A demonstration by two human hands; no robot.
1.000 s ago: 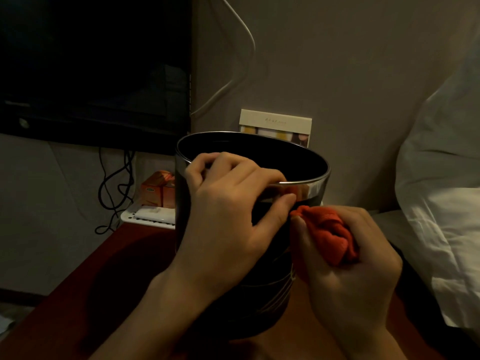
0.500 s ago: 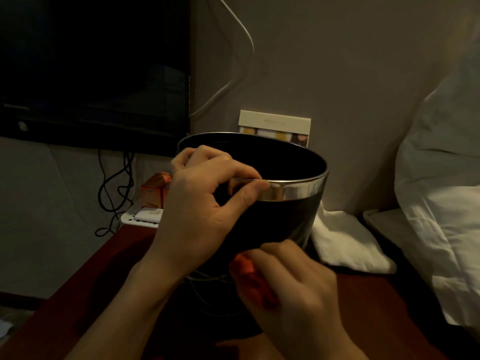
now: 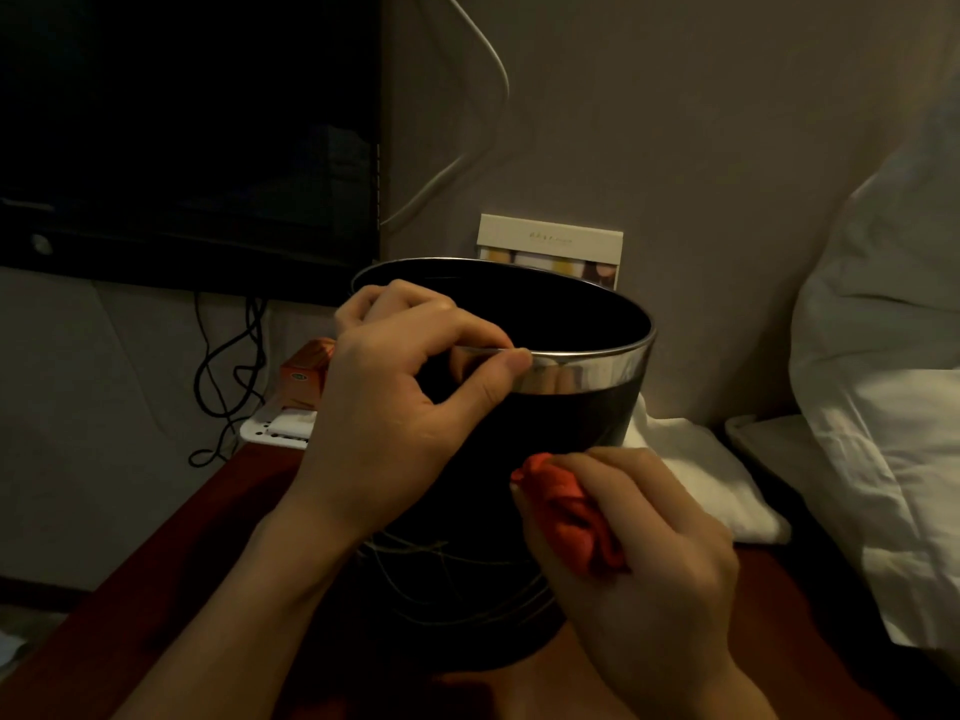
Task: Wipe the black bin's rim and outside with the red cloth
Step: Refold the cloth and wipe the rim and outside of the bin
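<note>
A black bin point(image 3: 566, 423) with a shiny metal rim is stood on a dark red table point(image 3: 218, 522). Its near rim is gripped by the left hand point(image 3: 395, 407), thumb outside. A bunched red cloth point(image 3: 571, 511) is clutched in the right hand point(image 3: 644, 563) and pressed against the bin's outer wall.

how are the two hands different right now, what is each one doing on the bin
The left hand grips the black bin at its silver rim, thumb outside and fingers curled over the edge; the right hand sits lower, against the dark side wall. The left hand holds only the bin; the right hand is bunched round the red cloth. Both touch the near side of the bin.
</note>
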